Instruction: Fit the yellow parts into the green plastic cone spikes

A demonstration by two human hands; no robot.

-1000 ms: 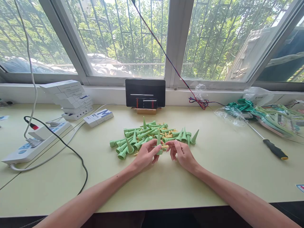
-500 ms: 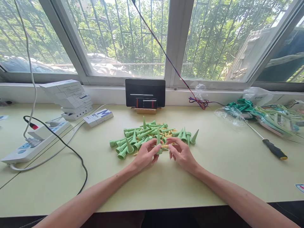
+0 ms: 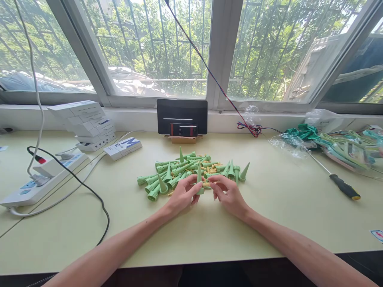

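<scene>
My left hand is closed on a green plastic watering spike, which stands point up between thumb and fingers. Opposite it, my right hand pinches a small yellow plastic valve lying sideways against the spike's lower part. How far the valve sits in the spike I cannot tell. Just behind both hands spreads a pile of green watering spikes, some upright and others on their sides. Small yellow valves are scattered among them, partly hidden by the spikes and my fingers.
A tablet and phone lean on a cardboard stand behind the pile. Left are stacked white boxes, a power strip and a black cable. A screwdriver and plastic-wrapped items lie right.
My right hand's fingers have come slightly nearer the spike, and less of the yellow valve shows. The left hand keeps its hold. The whole view has shifted a little.
</scene>
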